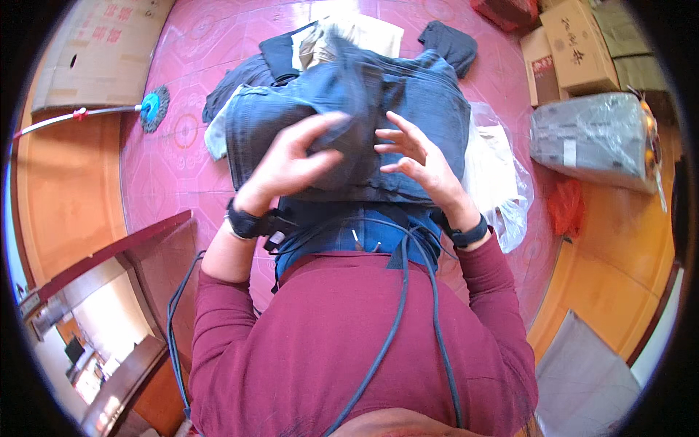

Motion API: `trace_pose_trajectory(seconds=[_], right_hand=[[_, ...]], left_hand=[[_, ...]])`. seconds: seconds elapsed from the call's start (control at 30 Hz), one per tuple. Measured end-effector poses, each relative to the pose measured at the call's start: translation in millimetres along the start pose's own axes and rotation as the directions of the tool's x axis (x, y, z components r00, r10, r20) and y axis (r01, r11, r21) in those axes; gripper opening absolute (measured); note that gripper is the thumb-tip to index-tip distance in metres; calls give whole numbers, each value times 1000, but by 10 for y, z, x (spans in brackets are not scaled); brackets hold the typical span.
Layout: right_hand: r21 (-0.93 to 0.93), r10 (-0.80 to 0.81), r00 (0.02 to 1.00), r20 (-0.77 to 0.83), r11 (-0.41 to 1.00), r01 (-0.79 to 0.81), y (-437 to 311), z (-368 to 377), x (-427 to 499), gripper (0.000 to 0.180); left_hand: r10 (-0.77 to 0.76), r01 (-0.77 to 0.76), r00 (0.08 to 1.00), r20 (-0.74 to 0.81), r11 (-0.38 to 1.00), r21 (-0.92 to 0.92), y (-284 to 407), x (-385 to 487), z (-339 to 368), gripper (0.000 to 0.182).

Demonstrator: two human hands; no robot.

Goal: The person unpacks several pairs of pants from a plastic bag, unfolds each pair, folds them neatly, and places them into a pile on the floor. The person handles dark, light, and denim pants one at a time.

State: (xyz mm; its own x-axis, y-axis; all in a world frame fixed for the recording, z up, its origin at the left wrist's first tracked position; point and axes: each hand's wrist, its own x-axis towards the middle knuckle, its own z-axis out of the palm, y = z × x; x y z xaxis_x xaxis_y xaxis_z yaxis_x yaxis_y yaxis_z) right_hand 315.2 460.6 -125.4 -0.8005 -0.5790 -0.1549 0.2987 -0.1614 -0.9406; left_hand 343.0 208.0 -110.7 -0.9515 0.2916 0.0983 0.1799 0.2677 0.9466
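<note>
Dark blue denim jeans (428,104) lie spread in front of me, partly motion-blurred. Above their left part is my left hand (303,155), fingers apart and blurred; whether it touches the cloth is unclear. My right hand (409,147) hovers at the right part of the denim with its fingers spread and nothing in them. Both wrists wear black bands. Behind the jeans lie a cream garment (377,35), dark folded clothes (240,82) and a separate dark bundle (450,46). Light blue denim (217,136) shows at the left edge.
White cloth (494,175) in a clear plastic bag lies right of the jeans. A mop (154,109) rests at the left by a large cardboard box (101,54). Cardboard boxes (581,49), a plastic-wrapped grey case (592,136) and a red bag (566,207) stand right. Cables hang across my front.
</note>
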Motion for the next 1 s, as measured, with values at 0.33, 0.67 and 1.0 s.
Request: trace_pose_trajectory(seconds=[0.33, 0.67, 1.0], right_hand=[[285, 169, 892, -419, 957, -48, 252, -8, 36, 31], [-164, -217, 566, -795, 976, 144, -842, -1256, -1060, 33], [-448, -440, 216, -872, 894, 14, -1226, -2437, -2217, 29]], left_hand=[[99, -115, 944, 315, 993, 31, 189, 129, 353, 37], [-379, 375, 925, -10, 919, -120, -260, -233, -352, 36], [-400, 401, 913, -74, 916, -14, -355, -222, -381, 30]])
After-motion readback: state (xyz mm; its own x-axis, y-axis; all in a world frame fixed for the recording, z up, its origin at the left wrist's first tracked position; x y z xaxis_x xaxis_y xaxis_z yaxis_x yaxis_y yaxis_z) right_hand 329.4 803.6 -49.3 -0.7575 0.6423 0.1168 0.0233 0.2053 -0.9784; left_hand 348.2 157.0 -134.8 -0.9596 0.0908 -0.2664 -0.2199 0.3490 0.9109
